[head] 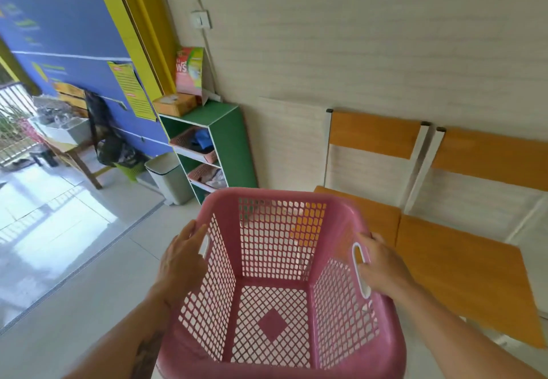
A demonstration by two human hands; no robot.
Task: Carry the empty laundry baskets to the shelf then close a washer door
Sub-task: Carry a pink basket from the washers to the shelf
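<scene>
Pink plastic lattice laundry basket [275, 283] is empty. Both hands' fingers grasp its side handles: left hand [182, 257], right hand [382, 266]. Green shelf [234, 141] stands at eleven o'clock.

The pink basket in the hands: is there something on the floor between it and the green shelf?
Nothing visible. The floor from the pink basket to the green shelf looks bare; the bin stands left of it, the chairs right.
</scene>
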